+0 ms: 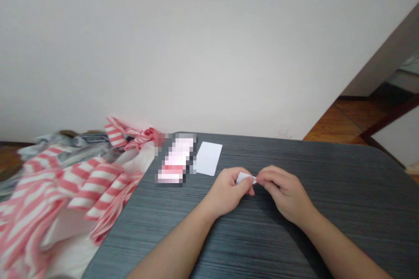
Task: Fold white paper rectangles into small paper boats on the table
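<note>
A dark grey wood-grain counter (pixel 330 222) runs up to a white wall (pixel 209 43), its far edge against the wall, with a heap of pink-and-white striped material (pixel 75 187) crowding its left edge. Plenty of bare counter stays open around and to the right of the hands. Near the far edge lie a pixelated rectangular packet (pixel 175 160) and, just beside it, a flat white card (pixel 208 158), neither being touched. The left hand (pixel 225 191) and right hand (pixel 283 192) are together, fingertips pinching a small white piece (pixel 245 178) held just above the counter between them; its exact shape is mostly hidden.
</note>
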Demonstrator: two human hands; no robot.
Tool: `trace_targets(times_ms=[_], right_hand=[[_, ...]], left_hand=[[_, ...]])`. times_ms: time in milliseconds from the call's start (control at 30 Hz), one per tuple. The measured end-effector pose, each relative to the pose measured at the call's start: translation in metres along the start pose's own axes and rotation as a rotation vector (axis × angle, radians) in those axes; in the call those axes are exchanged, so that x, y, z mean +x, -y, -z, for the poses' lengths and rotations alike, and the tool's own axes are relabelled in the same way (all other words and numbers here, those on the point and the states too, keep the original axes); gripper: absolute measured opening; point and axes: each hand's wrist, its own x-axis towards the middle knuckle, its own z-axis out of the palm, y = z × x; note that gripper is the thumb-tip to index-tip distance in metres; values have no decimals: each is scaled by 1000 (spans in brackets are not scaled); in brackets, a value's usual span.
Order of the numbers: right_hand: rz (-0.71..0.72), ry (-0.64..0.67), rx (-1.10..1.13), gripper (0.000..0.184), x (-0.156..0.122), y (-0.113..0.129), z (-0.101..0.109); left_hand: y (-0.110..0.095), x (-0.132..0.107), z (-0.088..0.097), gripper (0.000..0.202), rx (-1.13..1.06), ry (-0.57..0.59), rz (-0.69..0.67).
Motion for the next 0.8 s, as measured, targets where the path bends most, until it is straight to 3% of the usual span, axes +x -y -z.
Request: trace_targets(times_ms=[467, 700, 800], right_hand=[[20, 57, 7, 21, -1, 2, 0], [-311, -17, 104, 16, -3, -1, -2], [-381, 44, 115, 22, -2, 0, -3]], left_hand=[[4, 0, -2, 23, 27, -44, -15], [3, 0, -3, 22, 84, -56, -10], [3, 0, -3, 23, 108, -48, -16]])
